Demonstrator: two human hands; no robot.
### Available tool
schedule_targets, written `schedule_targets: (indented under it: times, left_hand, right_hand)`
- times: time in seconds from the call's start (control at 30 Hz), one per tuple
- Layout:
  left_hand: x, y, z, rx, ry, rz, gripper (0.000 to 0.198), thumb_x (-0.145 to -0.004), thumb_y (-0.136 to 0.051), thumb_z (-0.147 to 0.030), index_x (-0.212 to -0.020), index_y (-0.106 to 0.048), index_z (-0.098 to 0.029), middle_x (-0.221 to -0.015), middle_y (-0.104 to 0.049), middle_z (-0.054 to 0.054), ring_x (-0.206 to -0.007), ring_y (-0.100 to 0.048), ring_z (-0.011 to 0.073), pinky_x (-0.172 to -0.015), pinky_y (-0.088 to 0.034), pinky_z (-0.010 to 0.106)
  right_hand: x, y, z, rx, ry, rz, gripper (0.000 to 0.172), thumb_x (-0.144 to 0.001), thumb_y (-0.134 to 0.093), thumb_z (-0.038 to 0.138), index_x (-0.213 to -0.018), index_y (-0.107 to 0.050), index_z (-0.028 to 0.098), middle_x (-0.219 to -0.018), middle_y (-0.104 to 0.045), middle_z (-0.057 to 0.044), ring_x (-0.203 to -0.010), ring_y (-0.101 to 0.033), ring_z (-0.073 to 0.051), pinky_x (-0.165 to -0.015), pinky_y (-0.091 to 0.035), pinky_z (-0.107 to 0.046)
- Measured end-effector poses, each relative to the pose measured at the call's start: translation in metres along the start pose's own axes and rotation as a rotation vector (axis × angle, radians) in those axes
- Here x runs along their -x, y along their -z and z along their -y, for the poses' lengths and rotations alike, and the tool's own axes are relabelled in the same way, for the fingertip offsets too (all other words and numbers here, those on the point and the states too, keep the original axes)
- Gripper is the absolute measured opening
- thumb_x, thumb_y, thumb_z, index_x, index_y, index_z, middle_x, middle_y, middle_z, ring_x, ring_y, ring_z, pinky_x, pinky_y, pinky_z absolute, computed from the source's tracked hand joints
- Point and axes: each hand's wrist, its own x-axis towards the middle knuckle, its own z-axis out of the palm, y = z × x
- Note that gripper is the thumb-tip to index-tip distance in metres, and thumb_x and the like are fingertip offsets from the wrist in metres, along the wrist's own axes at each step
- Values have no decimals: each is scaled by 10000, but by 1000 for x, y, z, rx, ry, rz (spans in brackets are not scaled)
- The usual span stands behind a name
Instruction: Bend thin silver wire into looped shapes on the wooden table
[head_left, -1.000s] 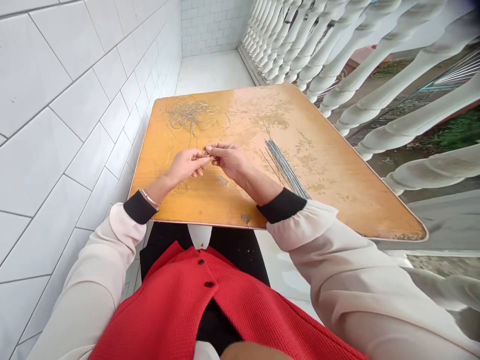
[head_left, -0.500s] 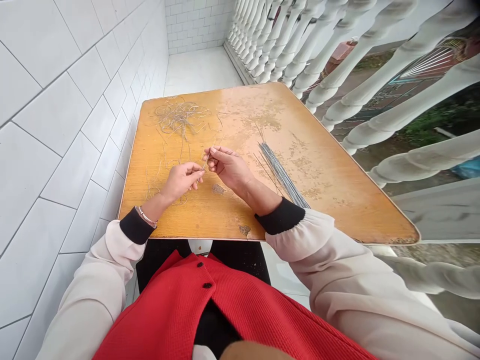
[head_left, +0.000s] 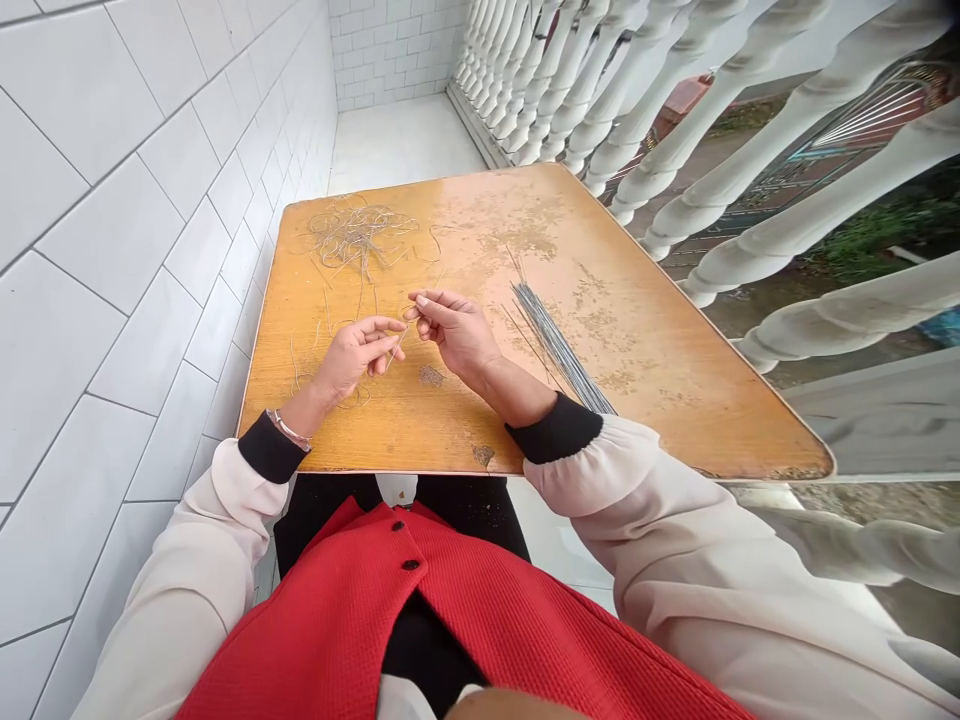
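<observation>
Near the front of the table, my right hand point(head_left: 459, 335) is closed in a pinch on a thin wire point(head_left: 399, 345), thumb against the forefinger. My left hand point(head_left: 351, 358) is just beside it, its fingers loosely curled about the lower part of the same strand. The left forefinger is stretched out and stands a little off the thumb. Right of my right hand lies a bundle of straight grey wires point(head_left: 562, 345), with a few loose ones alongside. A tangled heap of thin wire point(head_left: 360, 235) lies at the table's far left.
The worn wooden table point(head_left: 660, 400) has peeling patches on its top. Loose curled strands point(head_left: 300, 375) lie left of my left hand. A white tiled wall point(head_left: 150, 300) runs close along the left side. White balusters point(head_left: 720, 210) line the right side.
My left hand has shifted slightly left, and its forefinger and thumb have parted somewhat. The right hand keeps its pinch, almost in place.
</observation>
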Motion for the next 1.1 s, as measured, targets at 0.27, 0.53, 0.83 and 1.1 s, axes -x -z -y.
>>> schedule_targets:
  times: [0.27, 0.53, 0.83, 1.1]
  left_hand:
    - [2, 6, 7, 57, -76, 58, 231, -728, -760, -268, -936, -758, -169, -829, -759, 21, -520, -514, 32, -491, -352, 195]
    - [2, 6, 7, 13, -131, 20, 224, -690, -797, -297, -876, -780, -173, -847, -779, 35, -567, -571, 54, -515, -402, 208]
    - [8, 4, 2, -6, -164, -1, 178, -683, -795, -270, -848, -802, -203, -878, -790, 41, -783, -662, 113, -587, -441, 203]
    - [2, 7, 6, 36, -189, -17, 282, -663, -897, -397, -870, -817, -224, -864, -797, 38, -757, -680, 110, -556, -422, 193]
  right_hand:
    - [-4, 3, -1, -28, -41, -1, 210, -716, -865, 294, -817, -709, 196, -678, -662, 31, -516, -490, -42, -497, -386, -182]
    - [-2, 2, -1, -51, -48, 36, 162, -732, -855, 265, -804, -729, 194, -674, -659, 26, -532, -501, -46, -498, -395, -172]
    - [-1, -1, 1, -163, -130, 40, 49, -824, -775, 166, -808, -731, 181, -694, -676, 27, -519, -505, -26, -488, -411, -129]
    - [2, -4, 4, -176, -144, 18, 89, -916, -691, 154, -832, -696, 180, -743, -714, 19, -506, -517, -19, -507, -455, -113]
